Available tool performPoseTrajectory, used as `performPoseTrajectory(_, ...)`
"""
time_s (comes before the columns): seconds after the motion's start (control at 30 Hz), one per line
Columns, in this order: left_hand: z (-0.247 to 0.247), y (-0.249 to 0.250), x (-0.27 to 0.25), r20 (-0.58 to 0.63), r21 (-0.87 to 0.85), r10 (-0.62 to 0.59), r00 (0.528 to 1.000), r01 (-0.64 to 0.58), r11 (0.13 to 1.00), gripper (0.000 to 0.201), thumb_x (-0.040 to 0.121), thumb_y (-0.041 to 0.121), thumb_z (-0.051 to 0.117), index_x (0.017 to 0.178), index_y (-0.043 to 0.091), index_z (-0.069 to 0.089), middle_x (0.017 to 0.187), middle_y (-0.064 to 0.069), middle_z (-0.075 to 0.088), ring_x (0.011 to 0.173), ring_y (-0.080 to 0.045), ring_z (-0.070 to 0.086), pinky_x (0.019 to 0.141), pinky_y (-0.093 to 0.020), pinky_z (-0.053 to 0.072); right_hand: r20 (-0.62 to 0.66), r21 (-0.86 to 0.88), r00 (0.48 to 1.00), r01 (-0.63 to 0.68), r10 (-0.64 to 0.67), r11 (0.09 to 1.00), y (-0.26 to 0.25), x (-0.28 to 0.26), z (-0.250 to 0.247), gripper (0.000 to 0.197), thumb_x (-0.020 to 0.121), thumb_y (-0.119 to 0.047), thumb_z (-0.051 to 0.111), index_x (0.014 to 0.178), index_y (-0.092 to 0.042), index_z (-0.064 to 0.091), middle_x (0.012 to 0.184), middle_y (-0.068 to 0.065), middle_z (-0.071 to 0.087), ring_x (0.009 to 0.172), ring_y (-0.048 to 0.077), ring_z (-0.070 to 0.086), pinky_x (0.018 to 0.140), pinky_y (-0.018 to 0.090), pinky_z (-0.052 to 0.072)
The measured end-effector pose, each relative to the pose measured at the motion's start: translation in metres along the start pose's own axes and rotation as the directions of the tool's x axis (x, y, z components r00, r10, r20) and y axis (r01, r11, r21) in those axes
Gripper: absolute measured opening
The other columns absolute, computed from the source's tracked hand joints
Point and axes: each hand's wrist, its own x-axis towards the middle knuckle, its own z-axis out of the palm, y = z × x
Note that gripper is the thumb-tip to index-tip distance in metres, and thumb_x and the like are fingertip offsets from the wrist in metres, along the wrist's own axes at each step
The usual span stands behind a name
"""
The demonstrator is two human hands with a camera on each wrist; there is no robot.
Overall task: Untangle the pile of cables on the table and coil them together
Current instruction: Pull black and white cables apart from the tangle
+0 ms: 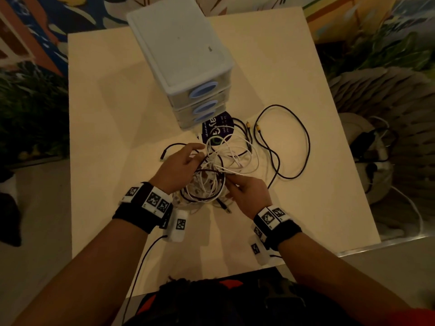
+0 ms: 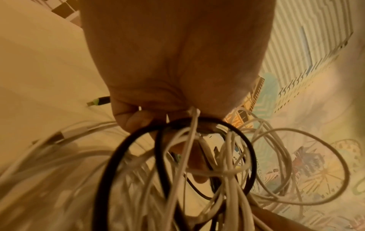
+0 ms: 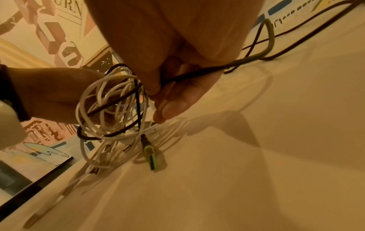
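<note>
A tangle of white and black cables (image 1: pixel 211 175) is lifted a little above the pale table (image 1: pixel 106 102). My left hand (image 1: pixel 188 161) grips it from the left. In the left wrist view its fingers (image 2: pixel 138 121) curl round several black and white loops (image 2: pixel 197 171). My right hand (image 1: pixel 237 187) is at the tangle's right side, where thumb and fingers (image 3: pixel 171 100) pinch a black cable (image 3: pixel 189 75) that runs out of the bundle (image 3: pixel 110 109). A green-and-black USB plug (image 3: pixel 150 154) hangs from the bundle onto the table. A long black loop (image 1: pixel 296 142) lies spread out to the right.
A white plastic drawer unit (image 1: pixel 183 50) with blue handles stands behind the cables. A dark round printed disc (image 1: pixel 217 130) lies at its foot under some strands. The table's near edge (image 1: pixel 211 274) is by my body, and more cables lie on the floor at the right (image 1: pixel 376 149).
</note>
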Motion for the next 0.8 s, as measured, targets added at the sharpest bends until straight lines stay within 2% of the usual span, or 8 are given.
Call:
performPoseTrajectory(0.07, -0.002, 0.002, 0.0, 0.066, -0.004, -0.019, 0.998, 0.019, 1.0, 0.022, 0.101, 0.048, 0.054, 0.121, 0.04, 0.055, 0.076, 0.004, 0.073, 0.067, -0.007, 0.067, 0.067, -0.034, 0.051, -0.01, -0.03, 1.0, 0.011, -0.011, 0.999, 0.0, 0.0, -0.001, 0.023, 0.1, -0.033, 0.057, 0.117, -0.036, 0.074, 0.073, -0.005, 0.077, 0.077, 0.011, 0.074, 0.076, 0.029, 0.056)
performPoseTrajectory(0.2, -0.014, 0.009, -0.002, 0.199, 0.028, -0.047, 0.979, 0.043, 0.999, 0.034, 0.092, 0.042, 0.071, 0.121, 0.036, 0.055, 0.074, 0.007, 0.074, 0.061, 0.002, 0.064, 0.061, -0.02, 0.043, 0.011, -0.137, 1.0, 0.02, -0.019, 0.99, -0.001, -0.002, -0.006, 0.023, 0.101, -0.031, 0.055, 0.106, -0.023, 0.076, 0.075, 0.001, 0.076, 0.075, 0.021, 0.072, 0.07, 0.037, 0.056)
performPoseTrajectory(0.33, -0.022, 0.008, -0.005, 0.243, 0.03, 0.003, 0.97, -0.01, 1.0, 0.032, 0.087, 0.035, 0.078, 0.115, 0.035, 0.064, 0.072, 0.006, 0.074, 0.062, 0.003, 0.063, 0.069, -0.024, 0.044, 0.052, -0.173, 0.998, -0.013, 0.023, 0.985, -0.001, 0.001, -0.007, 0.024, 0.094, -0.025, 0.058, 0.091, -0.012, 0.078, 0.085, 0.009, 0.076, 0.083, 0.029, 0.071, 0.074, 0.037, 0.055)
performPoseTrajectory(0.43, -0.021, 0.005, -0.006, 0.223, 0.051, 0.059, 0.973, -0.072, 0.996, 0.025, 0.089, 0.04, 0.076, 0.111, 0.043, 0.066, 0.076, 0.005, 0.072, 0.061, 0.003, 0.059, 0.067, -0.024, 0.042, 0.02, -0.182, 0.999, 0.029, -0.026, 0.983, 0.002, 0.003, -0.006, 0.037, 0.085, -0.035, 0.05, 0.089, -0.012, 0.079, 0.083, 0.009, 0.076, 0.08, 0.03, 0.07, 0.071, 0.037, 0.054)
performPoseTrajectory(0.53, -0.019, 0.004, -0.007, 0.197, 0.05, 0.081, 0.977, -0.093, 0.994, 0.021, 0.09, 0.047, 0.066, 0.112, 0.046, 0.069, 0.086, 0.01, 0.075, 0.075, 0.004, 0.065, 0.074, -0.025, 0.048, -0.055, 0.012, 0.995, -0.085, 0.086, 0.996, 0.003, 0.006, -0.007, 0.036, 0.096, -0.044, 0.056, 0.087, -0.017, 0.079, 0.075, 0.003, 0.075, 0.073, 0.023, 0.072, 0.07, 0.044, 0.059)
performPoseTrajectory(0.6, -0.019, 0.006, -0.007, 0.146, -0.041, 0.039, 0.989, -0.034, 0.999, 0.018, 0.098, 0.045, 0.06, 0.106, 0.043, 0.076, 0.086, 0.018, 0.076, 0.078, 0.005, 0.066, 0.079, -0.028, 0.05, -0.039, 0.064, 0.991, -0.128, 0.131, 0.99, 0.002, 0.008, -0.009, 0.031, 0.099, -0.041, 0.059, 0.088, -0.018, 0.077, 0.072, 0.001, 0.075, 0.069, 0.018, 0.072, 0.072, 0.045, 0.06)
performPoseTrajectory(0.7, -0.019, 0.01, -0.004, 0.075, -0.069, -0.087, 0.993, 0.092, 0.993, 0.04, 0.104, 0.05, 0.047, 0.091, 0.034, 0.081, 0.067, 0.008, 0.073, 0.056, -0.004, 0.059, 0.064, -0.025, 0.045, -0.083, 0.048, 0.995, -0.047, 0.051, 0.998, 0.002, 0.007, -0.01, 0.023, 0.096, -0.036, 0.064, 0.09, -0.019, 0.079, 0.078, -0.001, 0.076, 0.073, 0.015, 0.071, 0.07, 0.037, 0.058)
performPoseTrajectory(0.8, -0.017, 0.007, 0.0, 0.037, -0.006, -0.051, 0.998, 0.051, 0.999, 0.039, 0.096, 0.057, 0.059, 0.087, 0.028, 0.084, 0.072, 0.008, 0.077, 0.062, 0.001, 0.065, 0.071, -0.028, 0.051, -0.147, 0.04, 0.985, 0.096, -0.089, 0.995, 0.002, 0.004, -0.007, 0.009, 0.086, -0.018, 0.074, 0.093, -0.019, 0.08, 0.086, -0.001, 0.075, 0.076, 0.0, 0.059, 0.065, 0.01, 0.043)
